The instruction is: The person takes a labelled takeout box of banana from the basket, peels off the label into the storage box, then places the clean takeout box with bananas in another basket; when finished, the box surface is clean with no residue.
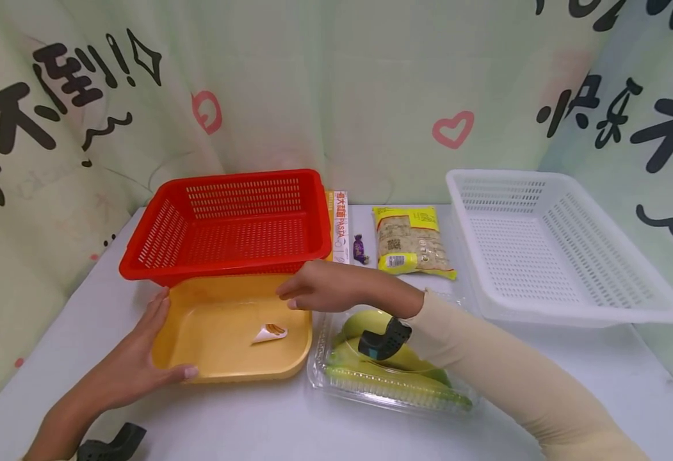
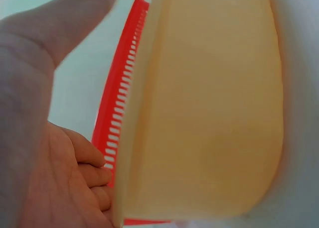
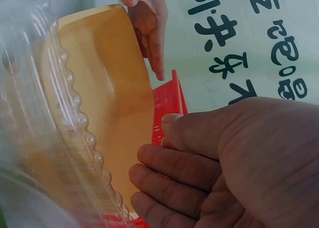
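A yellow plastic tray [image 1: 215, 352] stands at the front left. Inside it lies a small white wrapped piece [image 1: 271, 333] with a banana picture, perhaps a candy. My left hand [image 1: 134, 362] rests at the tray's left end, fingers along the outside wall and thumb at the front rim. Over the tray's right end is my right hand [image 1: 327, 286], palm down; in the right wrist view its loosely bent fingers [image 3: 174, 168] hold nothing. Under my right wrist, a clear plastic clamshell box [image 1: 365, 397] contains green-yellow fruit that looks like bananas [image 1: 382, 378].
Behind the tray stands a red perforated basket [image 1: 244, 266], touching or nearly touching it. A pasta box [image 1: 340, 224], a purple wrapped candy [image 1: 360, 248] and a yellow-labelled bag [image 1: 411, 243] lie at the back middle. A white perforated basket [image 1: 567, 307] is on the right.
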{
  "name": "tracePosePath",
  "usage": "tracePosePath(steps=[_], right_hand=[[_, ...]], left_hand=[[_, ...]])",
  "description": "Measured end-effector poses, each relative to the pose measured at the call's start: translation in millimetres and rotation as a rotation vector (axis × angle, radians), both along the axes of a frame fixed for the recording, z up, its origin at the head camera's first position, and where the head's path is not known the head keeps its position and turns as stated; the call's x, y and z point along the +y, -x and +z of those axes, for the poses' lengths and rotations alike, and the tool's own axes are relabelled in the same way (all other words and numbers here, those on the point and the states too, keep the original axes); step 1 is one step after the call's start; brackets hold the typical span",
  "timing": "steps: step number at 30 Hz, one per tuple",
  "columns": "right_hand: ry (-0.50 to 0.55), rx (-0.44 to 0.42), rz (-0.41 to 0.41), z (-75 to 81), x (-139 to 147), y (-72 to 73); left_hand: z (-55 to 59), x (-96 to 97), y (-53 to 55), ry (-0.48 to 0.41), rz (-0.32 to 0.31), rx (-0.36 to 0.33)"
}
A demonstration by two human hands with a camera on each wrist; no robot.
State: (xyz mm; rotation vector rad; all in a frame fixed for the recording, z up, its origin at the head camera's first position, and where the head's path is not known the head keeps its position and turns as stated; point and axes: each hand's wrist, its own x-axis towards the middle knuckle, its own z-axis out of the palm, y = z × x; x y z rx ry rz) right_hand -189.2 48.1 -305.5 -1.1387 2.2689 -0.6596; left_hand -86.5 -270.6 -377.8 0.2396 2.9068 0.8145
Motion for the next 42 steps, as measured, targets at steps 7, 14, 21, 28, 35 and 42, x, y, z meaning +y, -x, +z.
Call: tracePosePath(steps=[7, 14, 21, 28, 35, 42], right_hand=[[0.027, 0.047, -0.006, 5.6, 13.2, -4.1], [0.054, 0.076, -0.015, 9.3, 29.5, -8.3], [0.049, 0.094, -0.016, 12.5, 44.0, -13.6], [0.138, 0.142, -0.052, 14.9, 59.5, -21.6], [0.218, 0.196, -0.1, 14.6, 75.0, -35.8], [0.211, 0.228, -0.134, 9.4, 91.6, -43.4]], left_hand=[[8.7, 9.7, -0.7, -0.011, -0.025, 0.005], [16.3, 26.8, -0.6, -0.03, -0.07, 0.03], [20.1, 39.2, 2.8, 0.003, -0.064, 0.022], [20.5, 48.5, 4.6, 0.001, -0.097, 0.025], [22.6, 56.6, 4.3, -0.019, -0.14, 0.04], [23.7, 67.5, 5.9, -0.051, -0.188, 0.061]])
